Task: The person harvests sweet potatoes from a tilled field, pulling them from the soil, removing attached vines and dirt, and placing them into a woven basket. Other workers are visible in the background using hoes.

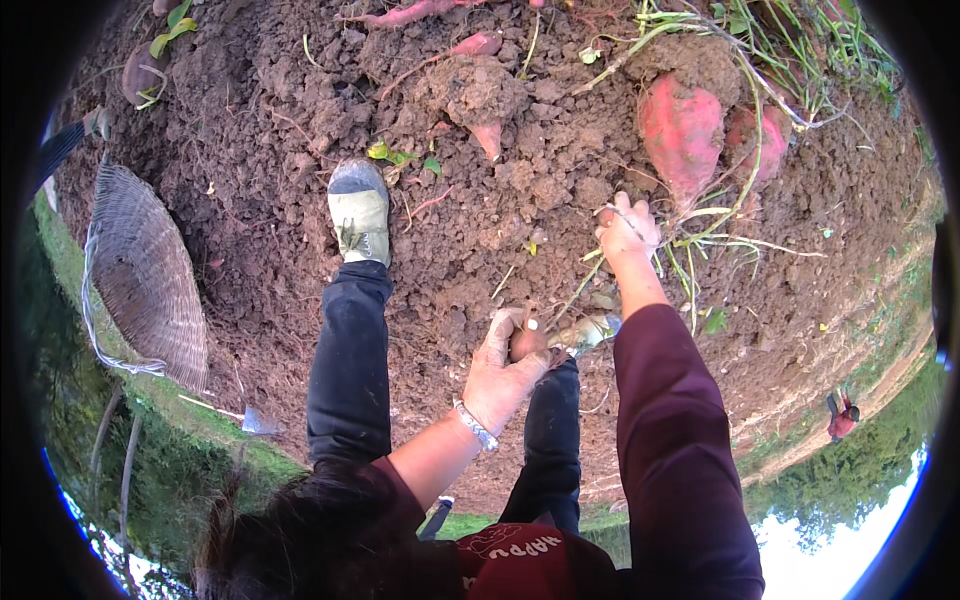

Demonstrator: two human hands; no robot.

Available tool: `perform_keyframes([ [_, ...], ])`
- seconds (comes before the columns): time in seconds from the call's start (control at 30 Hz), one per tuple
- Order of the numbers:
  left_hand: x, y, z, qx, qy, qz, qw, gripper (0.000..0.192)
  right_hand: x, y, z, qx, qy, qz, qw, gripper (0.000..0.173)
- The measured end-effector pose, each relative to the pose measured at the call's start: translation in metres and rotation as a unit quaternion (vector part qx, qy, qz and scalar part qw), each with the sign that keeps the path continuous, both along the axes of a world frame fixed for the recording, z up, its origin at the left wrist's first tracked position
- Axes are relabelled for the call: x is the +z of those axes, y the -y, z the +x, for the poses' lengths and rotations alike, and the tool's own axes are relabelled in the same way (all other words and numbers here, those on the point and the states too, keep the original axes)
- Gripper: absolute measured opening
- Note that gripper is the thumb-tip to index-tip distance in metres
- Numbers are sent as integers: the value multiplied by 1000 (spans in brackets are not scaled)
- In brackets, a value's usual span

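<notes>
My left hand (496, 367), with a pale bracelet at the wrist, is closed around a small, soil-dusted sweet potato (529, 343). Farther out, my right hand (630, 227) has its fingers curled around a thin plant stem (581, 289), which runs down towards the tuber in my left hand. A small reddish-brown piece shows at the right fingertips; I cannot tell what it is. Just beyond that hand lies a large pink sweet potato (682, 135), partly caked in soil. Another pink sweet potato (761, 142) sits beside it, among green vines (787, 52).
Loose brown soil (262, 187) surrounds my shoes. A woven basket (146, 277) tilts at the left, near another person's hand (97, 121). More sweet potatoes lie farther out, including a soil-covered one (487, 139) and a dark one (142, 73). A distant person (841, 416) is at the right.
</notes>
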State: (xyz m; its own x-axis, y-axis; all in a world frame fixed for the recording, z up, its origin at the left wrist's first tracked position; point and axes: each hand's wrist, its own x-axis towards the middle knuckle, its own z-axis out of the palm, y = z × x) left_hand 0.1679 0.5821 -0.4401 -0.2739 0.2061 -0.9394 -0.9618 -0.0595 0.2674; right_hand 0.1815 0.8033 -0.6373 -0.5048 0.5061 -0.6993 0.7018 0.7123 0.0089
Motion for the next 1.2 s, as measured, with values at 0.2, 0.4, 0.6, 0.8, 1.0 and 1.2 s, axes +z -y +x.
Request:
perform_keyframes([
  [0.2,9,-10,-19,46,95,6,994,8,102,16,1,-284,-122,-290,906,56],
  [0.4,9,-18,-25,77,29,66,994,47,178,62,17,-476,-130,-505,708,79],
  [0.6,3,-9,-23,56,21,-12,998,47,194,60,12,62,-30,-275,959,60],
  [0.8,-1,-5,-10,-34,-98,-33,994,47,205,81,-47,-22,-151,-334,930,39],
  [1.0,-3,-5,-19,118,-118,-20,986,52,186,103,-67,-237,-124,-413,870,52],
  [1.2,-7,6,-15,44,-38,-134,989,50,98,118,-161,191,-268,-151,932,99],
])
